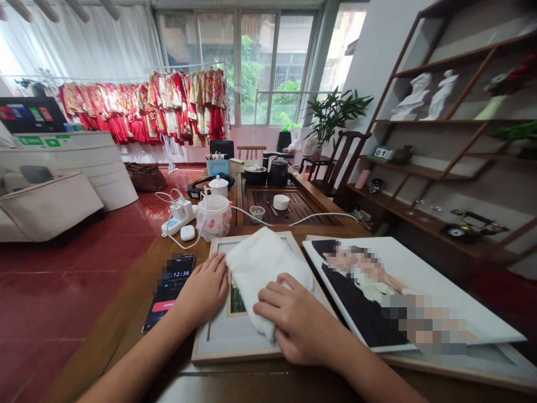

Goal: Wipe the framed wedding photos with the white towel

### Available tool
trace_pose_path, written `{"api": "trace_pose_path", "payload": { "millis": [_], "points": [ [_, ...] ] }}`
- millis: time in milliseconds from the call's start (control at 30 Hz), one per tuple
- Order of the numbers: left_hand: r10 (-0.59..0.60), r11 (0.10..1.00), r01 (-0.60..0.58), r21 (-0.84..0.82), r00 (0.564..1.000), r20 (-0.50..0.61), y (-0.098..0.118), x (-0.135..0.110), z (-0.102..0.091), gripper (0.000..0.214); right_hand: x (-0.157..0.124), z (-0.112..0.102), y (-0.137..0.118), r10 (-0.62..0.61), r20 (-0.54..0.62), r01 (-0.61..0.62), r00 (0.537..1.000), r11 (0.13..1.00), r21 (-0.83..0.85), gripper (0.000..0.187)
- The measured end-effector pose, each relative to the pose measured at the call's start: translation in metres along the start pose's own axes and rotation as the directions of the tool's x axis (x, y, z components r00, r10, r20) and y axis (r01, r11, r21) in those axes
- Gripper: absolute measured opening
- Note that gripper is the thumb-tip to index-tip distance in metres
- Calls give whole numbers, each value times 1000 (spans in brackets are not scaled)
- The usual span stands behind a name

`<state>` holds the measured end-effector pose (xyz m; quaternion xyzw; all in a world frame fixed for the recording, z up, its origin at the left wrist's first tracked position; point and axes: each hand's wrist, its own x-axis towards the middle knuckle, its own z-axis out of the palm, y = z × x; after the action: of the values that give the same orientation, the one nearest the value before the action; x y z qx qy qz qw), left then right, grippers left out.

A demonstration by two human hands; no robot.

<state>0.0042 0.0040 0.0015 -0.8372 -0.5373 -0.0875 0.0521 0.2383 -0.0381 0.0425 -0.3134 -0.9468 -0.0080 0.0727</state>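
A wooden picture frame (235,347) lies flat on the wooden table (138,291) in front of me. A white cloth (260,263) is spread over its glass. My right hand (297,322) rests palm down on the near end of the cloth, fingers together and pressing it onto the frame. My left hand (203,291) lies on the frame's left edge with its fingers curled over it, holding the frame still.
A phone (170,288) showing 12:36 lies left of the frame. A large photo print (419,280) lies to the right. Behind stand a white teapot (213,215), a power strip (178,218) with cables and a tea tray (293,207). Shelves line the right wall.
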Motion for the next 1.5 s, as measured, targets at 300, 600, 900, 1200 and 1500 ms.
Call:
{"api": "trace_pose_path", "payload": {
  "millis": [300,600,900,1200,1500],
  "points": [
    [-5,1000,6,-10,1000,6,-1,1,4,47,2,5,0,64,-75,-67,995,997,-33,39],
    [0,1000,0,-22,1000,-15,0,2,3,45,1,0,-1,-52,17,52,999,998,-46,20],
    [-8,1000,8,-31,1000,-3,1,-1,1,46,0,7,0,21,-56,-26,998,996,-85,39],
    [3,1000,-3,-21,1000,-10,0,-2,-2,45,0,2,-4,14,-57,-14,998,1000,-3,34],
    [-6,1000,5,-25,1000,-16,0,-2,0,46,0,1,-6,112,-65,-114,992,993,-23,39]
  ]
}}
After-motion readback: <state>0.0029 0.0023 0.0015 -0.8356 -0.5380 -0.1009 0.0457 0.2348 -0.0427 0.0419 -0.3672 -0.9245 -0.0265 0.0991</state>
